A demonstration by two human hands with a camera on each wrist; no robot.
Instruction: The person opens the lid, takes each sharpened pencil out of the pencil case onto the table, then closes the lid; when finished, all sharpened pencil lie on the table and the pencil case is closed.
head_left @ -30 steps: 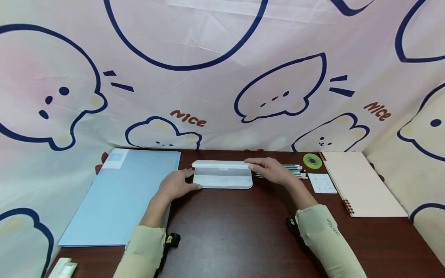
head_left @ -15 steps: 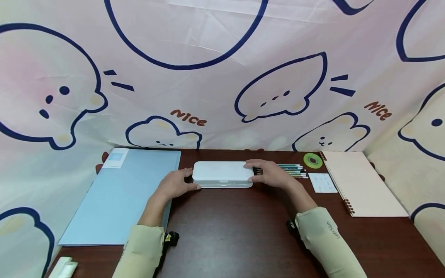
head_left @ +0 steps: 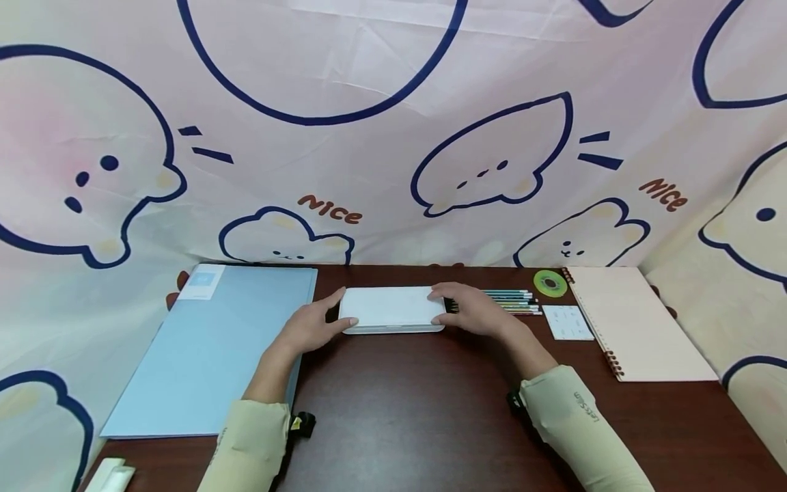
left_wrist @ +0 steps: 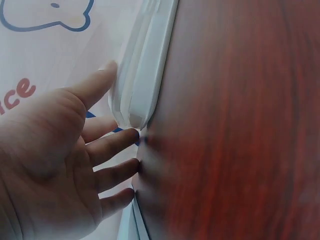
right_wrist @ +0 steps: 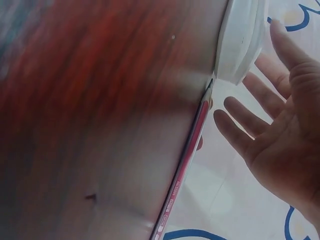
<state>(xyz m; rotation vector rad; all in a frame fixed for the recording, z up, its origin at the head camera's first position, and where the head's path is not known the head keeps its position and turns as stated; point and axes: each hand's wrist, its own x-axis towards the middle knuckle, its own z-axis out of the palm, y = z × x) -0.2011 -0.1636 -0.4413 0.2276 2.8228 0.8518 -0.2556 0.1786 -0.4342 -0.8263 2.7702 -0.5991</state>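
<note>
A white pencil case (head_left: 391, 307) lies lengthwise on the dark brown table, its lid down. At its left end is my left hand (head_left: 309, 326), thumb on the lid's near corner and the other fingers spread by the end. The left wrist view shows that thumb (left_wrist: 95, 85) against the side of the pencil case (left_wrist: 142, 65). My right hand (head_left: 476, 311) rests its thumb and fingertips on the lid's right end. In the right wrist view the fingers of my right hand (right_wrist: 285, 115) are extended beside the pencil case (right_wrist: 242, 40). Several pencils (head_left: 513, 301) lie beyond this hand.
A large blue folder (head_left: 227, 348) lies left. To the right are a green tape roll (head_left: 550, 283), a small white card (head_left: 568, 322) and a spiral notebook (head_left: 639, 324). White objects (head_left: 111, 474) sit at the lower left. A printed cloth (head_left: 381, 157) hangs behind.
The pencil case's lid has swung down towards me, from standing open to lying shut. My right hand followed it down, and my left thumb moved onto the lid.
</note>
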